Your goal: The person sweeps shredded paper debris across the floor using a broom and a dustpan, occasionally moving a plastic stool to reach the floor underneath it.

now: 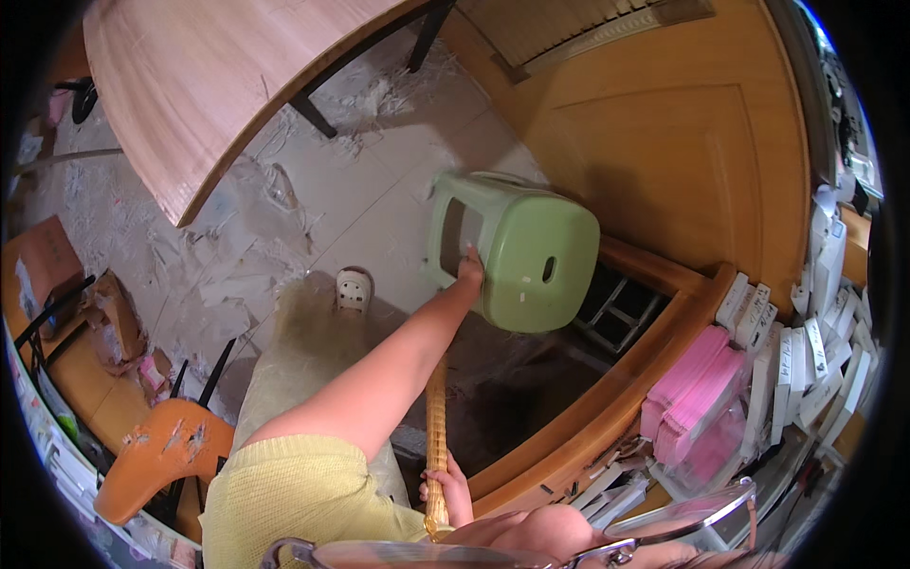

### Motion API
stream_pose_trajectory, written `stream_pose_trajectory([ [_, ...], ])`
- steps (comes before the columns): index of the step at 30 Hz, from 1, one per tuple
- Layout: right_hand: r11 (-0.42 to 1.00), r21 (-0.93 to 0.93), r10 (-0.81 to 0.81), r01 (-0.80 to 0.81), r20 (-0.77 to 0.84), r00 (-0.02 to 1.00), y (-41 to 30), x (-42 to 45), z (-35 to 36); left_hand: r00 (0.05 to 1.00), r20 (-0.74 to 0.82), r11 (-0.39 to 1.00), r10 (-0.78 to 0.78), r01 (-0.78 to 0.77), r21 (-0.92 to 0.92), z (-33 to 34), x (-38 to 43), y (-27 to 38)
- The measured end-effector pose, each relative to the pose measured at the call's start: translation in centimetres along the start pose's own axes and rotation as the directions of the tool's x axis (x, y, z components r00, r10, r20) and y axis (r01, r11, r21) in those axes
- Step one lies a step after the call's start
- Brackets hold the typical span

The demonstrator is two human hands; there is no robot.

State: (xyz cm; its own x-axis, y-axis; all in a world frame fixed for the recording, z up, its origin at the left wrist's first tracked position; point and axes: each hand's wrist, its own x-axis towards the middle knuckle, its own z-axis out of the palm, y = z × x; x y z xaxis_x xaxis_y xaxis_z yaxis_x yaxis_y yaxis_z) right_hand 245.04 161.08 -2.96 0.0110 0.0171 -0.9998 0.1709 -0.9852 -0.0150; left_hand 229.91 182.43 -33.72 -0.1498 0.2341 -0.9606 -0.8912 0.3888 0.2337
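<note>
My left hand [470, 270] reaches out and grips the side of a light green plastic stool [544, 249]. The stool is tipped on its side, its seat with a slot-shaped hole turned towards me. Close to my body, my right hand [449, 487] is wrapped around a yellow, bamboo-patterned handle [436, 419]. The handle runs away from me under my left forearm, and its far end is hidden in shadow.
Plastic scraps [234, 263] litter the tiled floor. A wooden table [234, 78] stands ahead left, an orange chair [167, 455] at left. To the right are an open wooden cabinet [604, 398], pink packs [686, 391] and white boxes [796, 363] bearing writing.
</note>
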Motion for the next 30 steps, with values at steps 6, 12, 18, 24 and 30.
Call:
stream_pose_trajectory([
  [6, 0.929, -0.354, 0.076, -0.106, -0.099, 0.992, 0.3, -1.9, -1.1, 0.974, 0.216, 0.986, -0.065, 0.029, 0.166, -0.3, -0.6, -0.4],
  [12, 0.256, -0.967, -0.174, -0.012, -0.058, 0.983, -0.2, -6.2, -1.9, 0.683, 0.73, 0.917, -0.009, 0.297, -0.266, -14.5, -12.8, 2.7],
  [18, 0.426, -0.844, -0.243, 0.326, 0.241, 0.94, -1.3, -6.4, 3.1, 0.793, 0.403, 0.49, 0.456, 0.154, -0.858, -39.7, -26.4, 3.6],
  [24, 0.752, -0.626, -0.084, 0.206, 0.218, 0.972, -4.4, 0.8, 11.0, 0.835, -0.388, 0.744, 0.389, -0.534, -0.403, -55.7, -40.4, 3.6],
  [30, 0.882, -0.467, 0.058, 0.072, 0.257, 0.965, 4.7, 10.9, 24.2, 0.42, -0.372, 0.416, 0.828, -0.014, 0.909, -60.5, -55.8, 1.9],
])
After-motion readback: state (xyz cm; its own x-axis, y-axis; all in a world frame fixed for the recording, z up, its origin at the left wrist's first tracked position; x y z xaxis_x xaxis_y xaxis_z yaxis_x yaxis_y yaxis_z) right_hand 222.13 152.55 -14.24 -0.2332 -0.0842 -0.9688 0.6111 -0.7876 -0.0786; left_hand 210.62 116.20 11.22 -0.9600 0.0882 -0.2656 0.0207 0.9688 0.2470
